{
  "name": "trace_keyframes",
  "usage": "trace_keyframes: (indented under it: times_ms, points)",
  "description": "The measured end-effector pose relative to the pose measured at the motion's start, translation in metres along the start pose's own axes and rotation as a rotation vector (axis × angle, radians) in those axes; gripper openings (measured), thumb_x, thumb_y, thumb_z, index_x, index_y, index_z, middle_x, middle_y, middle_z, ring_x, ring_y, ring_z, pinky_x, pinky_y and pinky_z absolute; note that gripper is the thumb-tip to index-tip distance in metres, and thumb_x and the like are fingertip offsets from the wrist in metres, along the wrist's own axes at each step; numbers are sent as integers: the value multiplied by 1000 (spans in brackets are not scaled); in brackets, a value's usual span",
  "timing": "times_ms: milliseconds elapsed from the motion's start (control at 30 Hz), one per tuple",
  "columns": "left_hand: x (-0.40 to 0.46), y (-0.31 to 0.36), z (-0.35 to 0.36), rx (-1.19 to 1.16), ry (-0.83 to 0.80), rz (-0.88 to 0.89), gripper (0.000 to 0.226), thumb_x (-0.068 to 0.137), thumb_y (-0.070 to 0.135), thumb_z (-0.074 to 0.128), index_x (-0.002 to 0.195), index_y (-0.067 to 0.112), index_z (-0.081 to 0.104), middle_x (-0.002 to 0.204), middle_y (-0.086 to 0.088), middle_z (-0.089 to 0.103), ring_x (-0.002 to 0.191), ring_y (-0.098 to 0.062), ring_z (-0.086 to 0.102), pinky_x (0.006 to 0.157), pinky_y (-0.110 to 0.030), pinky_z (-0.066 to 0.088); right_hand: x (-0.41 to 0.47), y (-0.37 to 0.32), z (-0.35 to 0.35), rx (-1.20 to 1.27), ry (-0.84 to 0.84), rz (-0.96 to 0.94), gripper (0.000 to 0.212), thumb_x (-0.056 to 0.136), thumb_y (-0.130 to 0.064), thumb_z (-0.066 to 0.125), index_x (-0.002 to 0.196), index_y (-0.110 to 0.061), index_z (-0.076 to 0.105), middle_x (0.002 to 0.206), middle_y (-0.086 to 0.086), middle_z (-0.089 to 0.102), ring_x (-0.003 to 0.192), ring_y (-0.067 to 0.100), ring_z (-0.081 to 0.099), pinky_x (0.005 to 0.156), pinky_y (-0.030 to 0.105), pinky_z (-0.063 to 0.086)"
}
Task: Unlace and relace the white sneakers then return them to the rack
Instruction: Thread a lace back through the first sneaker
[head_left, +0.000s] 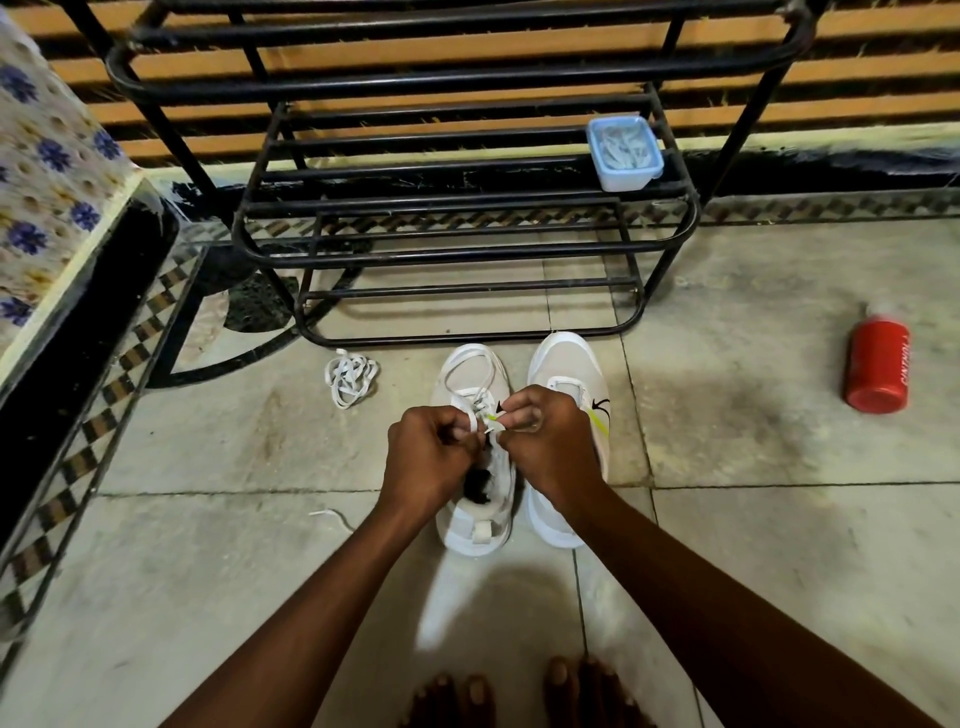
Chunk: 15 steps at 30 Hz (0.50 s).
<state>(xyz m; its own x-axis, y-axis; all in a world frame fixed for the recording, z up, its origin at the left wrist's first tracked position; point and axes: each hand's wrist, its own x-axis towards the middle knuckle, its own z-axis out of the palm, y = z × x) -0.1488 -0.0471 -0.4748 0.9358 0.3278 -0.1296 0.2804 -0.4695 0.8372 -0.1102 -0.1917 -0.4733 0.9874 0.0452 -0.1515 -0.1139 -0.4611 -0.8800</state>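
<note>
Nearest, at the bottom edge of the view, bare toes (524, 696) rest on the tiled floor (208, 571). Two bare forearms reach forward from there to the pair of white sneakers standing side by side on the floor, toes pointing toward the rack.

The left hand (428, 462) is curled tight over the left sneaker (475, 519), its fingertips pinching the white lace (475, 410) at the eyelets. The right hand (545, 441) is curled as well, thumb and fingers pinching the lace end just beside the left hand; the two hands nearly touch above the shoe's tongue. A loop of that lace lies slack over the toe of the left sneaker. The right sneaker (566, 369) stands touching or just beside its mate, partly hidden under the right hand, with no lace visible across its front eyelets.

On the floor to the left of the shoes lies a loose lace (350, 376), bundled in a small heap. Well apart on the right, a red bottle (878, 366) lies on its side.

Farther off stands the black metal rack (457, 208), its lowest bars just beyond the sneaker toes. A pale blue lidded box (623, 150) sits at the right end of a middle shelf.
</note>
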Motion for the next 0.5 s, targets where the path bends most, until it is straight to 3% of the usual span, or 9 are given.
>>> trace_keyframes:
  times_ms: [233,500]
  points:
    - [4,-7,0,-53,-28,-34,16,82,3,81,69,10,72,66,-7,70,60,-10,65,69,-40,60,0,0,-1,-3,12,19,24,69,1,72,88,-15,72,72,-4,73,73,0,67,62,4,42]
    - [7,-6,-3,-18,-54,-41,14,79,5,85,71,10,74,67,-6,71,61,-12,67,70,-40,60,-2,0,-2,-3,17,-4,22,70,1,73,87,-13,72,74,-3,73,75,-1,65,61,2,41]
